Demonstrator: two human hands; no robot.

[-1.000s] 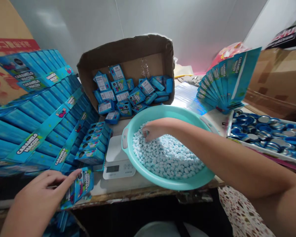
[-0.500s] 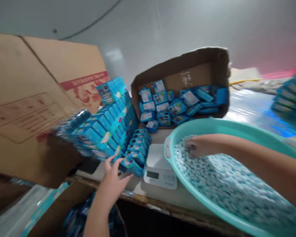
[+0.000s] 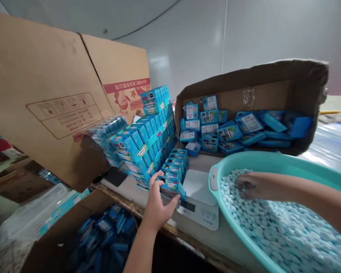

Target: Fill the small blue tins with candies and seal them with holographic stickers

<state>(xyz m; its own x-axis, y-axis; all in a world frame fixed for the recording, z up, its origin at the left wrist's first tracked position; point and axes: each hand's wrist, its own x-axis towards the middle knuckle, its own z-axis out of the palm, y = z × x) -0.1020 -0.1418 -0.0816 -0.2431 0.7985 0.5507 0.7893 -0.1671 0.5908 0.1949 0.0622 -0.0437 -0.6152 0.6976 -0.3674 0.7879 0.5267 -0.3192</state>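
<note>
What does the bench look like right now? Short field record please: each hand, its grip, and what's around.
left hand: grip closed around a small blue box at the front of the row, beside the scale
right hand: in the teal basin, fingers down among pale blue candies; grip unclear
behind: open carton of loose blue boxes
left: stacked display packs

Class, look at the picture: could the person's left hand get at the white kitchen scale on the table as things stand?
Probably yes. The left hand grips a small blue box right beside the scale, whose platform lies bare, with nothing between them.
</note>
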